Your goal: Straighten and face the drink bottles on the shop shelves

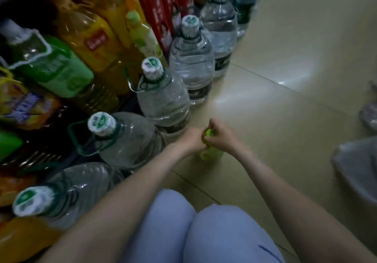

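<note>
Tiled floor (285, 120); left hand (192, 138), right hand (221, 134) both grip, seemingly, a green bottle (210, 154)

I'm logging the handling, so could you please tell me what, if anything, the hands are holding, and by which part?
The left hand and the right hand both grip a small yellow-green bottle around its upper part, near the cap.

Both hands, left hand (194, 138) & right hand (221, 133), gripping green bottle (210, 154), water jugs (163, 97) alongside

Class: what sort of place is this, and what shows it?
Probably a small shop's drinks aisle: big water jugs lined up on the tiled floor, with orange and green drink bottles packed beside them.
</note>
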`<move>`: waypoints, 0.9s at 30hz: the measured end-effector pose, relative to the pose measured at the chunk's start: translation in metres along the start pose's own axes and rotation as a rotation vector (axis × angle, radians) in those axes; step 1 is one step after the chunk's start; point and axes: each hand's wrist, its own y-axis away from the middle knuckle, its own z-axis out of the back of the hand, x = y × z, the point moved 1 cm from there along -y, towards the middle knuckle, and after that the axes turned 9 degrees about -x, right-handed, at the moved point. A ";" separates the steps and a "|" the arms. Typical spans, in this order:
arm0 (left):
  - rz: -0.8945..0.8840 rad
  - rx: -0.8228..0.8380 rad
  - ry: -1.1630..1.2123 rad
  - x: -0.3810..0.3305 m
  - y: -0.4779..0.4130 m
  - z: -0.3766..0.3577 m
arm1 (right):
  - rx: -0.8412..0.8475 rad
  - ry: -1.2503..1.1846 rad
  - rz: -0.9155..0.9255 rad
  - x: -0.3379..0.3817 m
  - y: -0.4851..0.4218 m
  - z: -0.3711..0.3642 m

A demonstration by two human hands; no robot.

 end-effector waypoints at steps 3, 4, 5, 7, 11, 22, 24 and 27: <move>0.000 0.040 0.007 0.011 -0.005 -0.009 | -0.010 0.039 -0.037 -0.014 -0.005 -0.017; 0.000 0.047 0.008 0.013 -0.006 -0.009 | -0.006 0.043 -0.042 -0.014 -0.006 -0.020; 0.006 0.062 -0.005 0.013 -0.005 -0.009 | 0.015 0.058 -0.039 -0.013 -0.006 -0.021; 0.007 0.087 -0.047 0.010 -0.001 -0.002 | 0.109 0.153 -0.034 -0.005 -0.005 -0.015; -0.045 0.019 0.005 -0.004 0.028 0.044 | 0.283 0.475 0.011 0.044 -0.003 0.034; -0.124 -1.335 0.157 0.023 0.233 0.309 | -0.321 -0.248 1.107 0.393 0.016 0.138; -0.056 -1.572 0.039 0.040 0.269 0.330 | -0.302 -0.427 1.176 0.444 0.027 0.127; 0.037 -1.862 -0.175 0.064 0.312 0.344 | -0.287 -0.619 1.266 0.498 0.044 0.108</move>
